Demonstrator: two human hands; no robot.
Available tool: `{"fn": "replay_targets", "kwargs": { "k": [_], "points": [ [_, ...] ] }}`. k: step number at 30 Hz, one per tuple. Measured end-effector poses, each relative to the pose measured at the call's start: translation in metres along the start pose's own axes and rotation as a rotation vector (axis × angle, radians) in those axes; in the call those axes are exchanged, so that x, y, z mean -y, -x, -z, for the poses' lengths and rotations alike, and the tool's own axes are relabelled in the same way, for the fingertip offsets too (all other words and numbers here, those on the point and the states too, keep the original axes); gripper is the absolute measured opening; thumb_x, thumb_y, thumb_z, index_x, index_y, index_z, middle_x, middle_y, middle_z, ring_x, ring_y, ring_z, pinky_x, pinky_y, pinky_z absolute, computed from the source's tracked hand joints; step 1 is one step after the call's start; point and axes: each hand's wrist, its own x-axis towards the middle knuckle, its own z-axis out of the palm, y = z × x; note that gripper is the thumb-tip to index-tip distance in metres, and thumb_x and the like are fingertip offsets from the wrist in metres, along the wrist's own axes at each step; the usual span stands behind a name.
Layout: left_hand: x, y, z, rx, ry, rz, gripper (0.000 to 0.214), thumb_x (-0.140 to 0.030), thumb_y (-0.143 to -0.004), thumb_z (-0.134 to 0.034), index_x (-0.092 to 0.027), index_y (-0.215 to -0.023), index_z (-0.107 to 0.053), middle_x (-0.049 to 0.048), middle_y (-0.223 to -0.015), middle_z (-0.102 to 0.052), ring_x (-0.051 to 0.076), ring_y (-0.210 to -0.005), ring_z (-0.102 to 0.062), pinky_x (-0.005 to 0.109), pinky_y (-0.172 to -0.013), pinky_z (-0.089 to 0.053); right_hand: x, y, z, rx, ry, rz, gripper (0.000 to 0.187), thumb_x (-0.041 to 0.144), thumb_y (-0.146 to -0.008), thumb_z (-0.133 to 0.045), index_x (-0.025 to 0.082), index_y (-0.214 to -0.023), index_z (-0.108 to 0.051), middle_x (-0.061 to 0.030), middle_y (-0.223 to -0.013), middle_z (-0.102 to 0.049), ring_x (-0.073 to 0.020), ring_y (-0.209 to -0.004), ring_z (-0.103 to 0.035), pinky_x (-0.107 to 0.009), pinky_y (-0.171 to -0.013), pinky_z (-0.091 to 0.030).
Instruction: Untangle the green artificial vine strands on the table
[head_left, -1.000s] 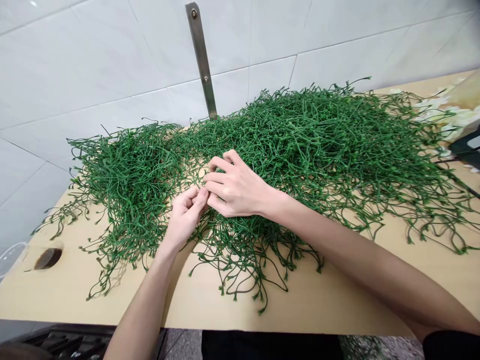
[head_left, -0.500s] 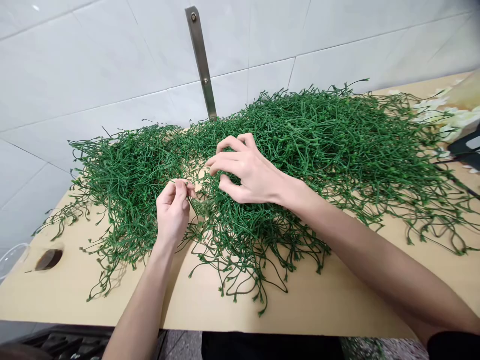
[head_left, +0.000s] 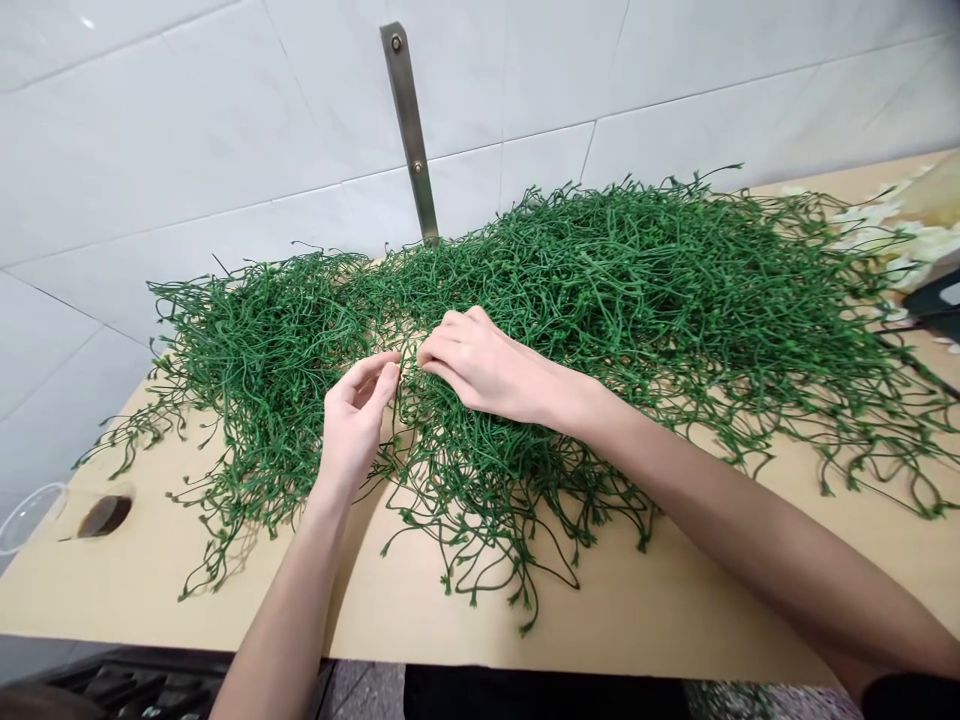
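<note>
Thin green plastic stems (head_left: pixel 630 270) with small bud-like tips lie in a large tangled heap across the table. Over the gap in its middle, my left hand (head_left: pixel 352 425) pinches a single green stem between thumb and fingertips. Close by on the right, my right hand (head_left: pixel 487 365) has its fingers drawn together, pointing at the left fingertips. Whatever those right fingers hold, if anything, is hidden. The two hands are a short space apart, with stems under and around both.
A wooden table (head_left: pixel 435 625) carries the heap against a tiled wall (head_left: pixel 225 120) with a metal strip (head_left: pixel 411 130). At left are a dark round hole (head_left: pixel 105 515) and a clear plastic rim (head_left: pixel 26 515). White flowers (head_left: pixel 926 245) lie far right beside a dark object (head_left: pixel 934 300).
My right hand has lowered and its spread fingers have come together. The left fingertips have moved slightly right and up, toward the right hand. The view has shifted slightly.
</note>
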Motion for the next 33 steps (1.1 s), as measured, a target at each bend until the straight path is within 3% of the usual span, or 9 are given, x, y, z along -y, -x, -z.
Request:
{"fn": "replay_targets", "kwargs": {
  "k": [5,9,11,14,21,25,30,33],
  "points": [
    [-0.002,0.002,0.001,0.026,-0.070,0.011,0.025,-0.040,-0.073,-0.074,-0.017,-0.078,-0.066,-0.0001,-0.070,-0.063,0.011,-0.062,-0.055,0.023,-0.058,-0.044,0.000,0.000,0.006,0.008,-0.085,-0.063,0.023,0.015,-0.094,-0.044,0.013,-0.082,-0.064,-0.0052,-0.077,-0.061,-0.0171,-0.080,-0.047,-0.035,-0.084,-0.031],
    [0.000,0.002,0.001,-0.027,-0.061,-0.063,0.025,-0.039,-0.075,-0.073,-0.017,-0.085,-0.066,0.0010,-0.075,-0.068,0.011,-0.067,-0.060,0.022,-0.061,-0.046,0.002,-0.001,0.011,0.038,-0.236,-0.122,0.031,0.018,-0.091,-0.046,0.014,-0.062,-0.059,0.0021,-0.055,-0.049,-0.0094,-0.055,-0.034,-0.030,-0.067,-0.031],
    [0.000,0.003,0.001,-0.028,-0.069,-0.090,0.024,-0.038,-0.076,-0.073,-0.018,-0.086,-0.066,0.0014,-0.074,-0.069,0.012,-0.067,-0.063,0.022,-0.062,-0.047,0.003,-0.001,0.011,-0.024,-0.297,-0.133,0.029,0.019,-0.090,-0.047,0.013,-0.065,-0.062,0.0005,-0.060,-0.054,-0.0093,-0.057,-0.037,-0.028,-0.064,-0.031],
    [-0.002,0.005,0.000,0.007,-0.085,-0.123,0.022,-0.037,-0.076,-0.073,-0.018,-0.084,-0.066,0.0014,-0.069,-0.069,0.013,-0.063,-0.064,0.022,-0.058,-0.048,0.005,-0.001,0.010,-0.081,-0.365,-0.114,0.024,0.023,-0.090,-0.051,0.011,-0.080,-0.068,-0.0048,-0.079,-0.065,-0.0121,-0.072,-0.050,-0.027,-0.071,-0.036],
    [-0.005,0.008,-0.004,0.026,-0.101,-0.147,0.022,-0.037,-0.075,-0.073,-0.017,-0.082,-0.066,0.0016,-0.068,-0.070,0.012,-0.061,-0.062,0.022,-0.057,-0.048,0.004,-0.001,0.009,0.028,-0.493,-0.101,0.016,0.019,-0.082,-0.056,0.013,-0.073,-0.068,-0.0017,-0.072,-0.066,-0.0102,-0.066,-0.051,-0.026,-0.070,-0.039],
    [-0.009,0.008,-0.004,0.120,-0.141,-0.125,0.022,-0.038,-0.079,-0.068,-0.017,-0.084,-0.064,-0.0001,-0.068,-0.064,0.010,-0.057,-0.053,0.021,-0.053,-0.041,0.002,-0.001,0.008,0.009,-0.489,-0.099,0.015,0.017,-0.079,-0.054,0.013,-0.067,-0.063,0.0003,-0.066,-0.061,-0.0091,-0.062,-0.049,-0.024,-0.065,-0.039],
    [-0.012,0.007,0.000,0.307,-0.200,-0.131,0.033,-0.044,-0.087,-0.056,-0.017,-0.069,-0.056,-0.0039,-0.058,-0.041,0.010,-0.053,-0.034,0.023,-0.049,-0.030,0.004,-0.002,0.010,0.009,-0.526,-0.116,0.013,0.018,-0.078,-0.054,0.013,-0.067,-0.059,0.0001,-0.068,-0.059,-0.0086,-0.062,-0.048,-0.023,-0.063,-0.037],
    [-0.012,0.007,0.002,0.313,-0.192,-0.179,0.033,-0.043,-0.091,-0.052,-0.018,-0.069,-0.053,-0.0033,-0.060,-0.038,0.010,-0.056,-0.033,0.024,-0.050,-0.029,0.006,-0.003,0.011,0.087,-0.592,-0.177,0.022,0.021,-0.080,-0.054,0.015,-0.059,-0.050,0.0042,-0.057,-0.044,-0.0068,-0.055,-0.037,-0.023,-0.055,-0.030]
  ]
}}
